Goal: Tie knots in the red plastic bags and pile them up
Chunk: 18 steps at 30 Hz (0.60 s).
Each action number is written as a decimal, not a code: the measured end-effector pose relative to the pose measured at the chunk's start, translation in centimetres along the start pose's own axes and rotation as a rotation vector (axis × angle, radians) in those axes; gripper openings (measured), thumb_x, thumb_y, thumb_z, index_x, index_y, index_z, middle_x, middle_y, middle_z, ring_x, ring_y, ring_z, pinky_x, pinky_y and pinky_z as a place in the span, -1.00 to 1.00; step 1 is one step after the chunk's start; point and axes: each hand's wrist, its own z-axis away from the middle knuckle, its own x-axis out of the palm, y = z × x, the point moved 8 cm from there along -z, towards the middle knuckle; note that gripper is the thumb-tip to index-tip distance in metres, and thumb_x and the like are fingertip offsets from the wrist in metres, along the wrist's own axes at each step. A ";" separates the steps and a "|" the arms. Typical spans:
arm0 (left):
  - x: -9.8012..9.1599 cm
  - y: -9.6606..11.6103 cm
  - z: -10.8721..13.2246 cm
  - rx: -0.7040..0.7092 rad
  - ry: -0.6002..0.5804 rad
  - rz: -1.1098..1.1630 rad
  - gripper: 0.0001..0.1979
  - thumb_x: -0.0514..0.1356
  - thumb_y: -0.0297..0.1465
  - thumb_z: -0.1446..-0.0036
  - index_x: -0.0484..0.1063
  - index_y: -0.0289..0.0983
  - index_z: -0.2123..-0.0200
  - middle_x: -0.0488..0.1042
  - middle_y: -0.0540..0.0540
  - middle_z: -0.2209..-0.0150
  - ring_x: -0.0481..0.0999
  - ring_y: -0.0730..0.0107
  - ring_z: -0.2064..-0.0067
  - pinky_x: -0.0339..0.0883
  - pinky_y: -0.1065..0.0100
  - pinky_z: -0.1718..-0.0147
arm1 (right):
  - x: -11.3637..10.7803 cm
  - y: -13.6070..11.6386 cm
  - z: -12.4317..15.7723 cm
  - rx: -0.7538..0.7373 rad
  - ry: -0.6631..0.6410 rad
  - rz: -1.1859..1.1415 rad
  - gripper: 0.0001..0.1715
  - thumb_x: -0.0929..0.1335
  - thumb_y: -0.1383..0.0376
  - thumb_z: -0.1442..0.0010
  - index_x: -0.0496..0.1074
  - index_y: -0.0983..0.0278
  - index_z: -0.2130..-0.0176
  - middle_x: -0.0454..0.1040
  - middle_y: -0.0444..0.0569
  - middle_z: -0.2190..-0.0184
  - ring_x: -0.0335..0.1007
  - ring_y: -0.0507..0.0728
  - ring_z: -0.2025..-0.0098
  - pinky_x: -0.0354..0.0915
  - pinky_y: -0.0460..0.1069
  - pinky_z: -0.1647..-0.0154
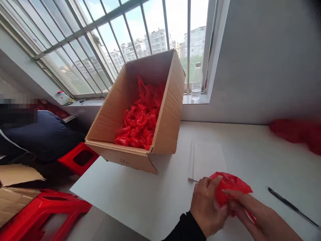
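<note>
Item in hand: one red plastic bag (229, 187), crumpled into a loose wad, held just above the near edge of the white desk (140, 194). My left hand (207, 209) wraps its left side, fingers (213, 185) curled over the top and closed on the film; my right hand (253, 209) lies along its right side, fingers extended and pressed against the plastic, pinching it rather than gripping hard. To do this well, I judge both hands should squeeze the air out evenly and keep loose corners tucked in, since thin film springs open and slips easily. Beneath and behind the bag: a white sheet of paper (208, 157), flat on the desk. Farther back: a cardboard box (170, 113), tilted with its opening towards me, holding many more red bags (140, 124). Right of my hands: a thin dark pen-like stick (291, 206). Far right: another red heap (298, 132), blurred. Windowsill: a clear water bottle (197, 82). Left, off the desk: red plastic stools (45, 209), loose cardboard (15, 185).
</note>
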 end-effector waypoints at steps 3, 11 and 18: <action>-0.3 -1.0 -0.7 -0.009 0.002 0.038 -0.75 0.14 -0.49 -0.17 0.54 -0.18 0.13 0.55 -0.11 0.24 0.51 0.19 0.18 0.43 0.10 0.12 | -1.6 -2.2 -0.5 0.162 -0.049 0.008 -0.70 0.21 0.18 -0.40 0.42 0.01 -0.03 0.58 -0.09 0.08 0.57 0.15 0.18 0.54 0.07 0.14; -1.4 -1.7 -0.1 0.065 0.010 0.008 -0.51 0.03 -0.60 -0.19 0.38 -0.14 -0.14 0.29 -0.17 -0.11 0.30 0.15 -0.17 0.32 0.04 -0.07 | -0.4 1.2 -0.5 0.171 -0.142 0.020 -0.71 0.26 0.31 -0.34 0.38 0.14 -0.04 0.48 -0.02 0.04 0.37 0.19 -0.02 0.35 0.17 -0.06; -0.9 0.1 1.0 0.178 -0.018 -0.127 -0.73 0.17 -0.39 -0.24 0.48 -0.15 0.00 0.36 -0.17 -0.11 0.30 0.08 -0.13 0.20 -0.01 -0.12 | 1.8 0.3 0.5 0.217 -0.249 0.082 -0.91 0.28 0.21 -0.33 0.36 0.14 0.18 0.45 -0.06 0.20 0.37 0.22 0.13 0.31 0.25 0.01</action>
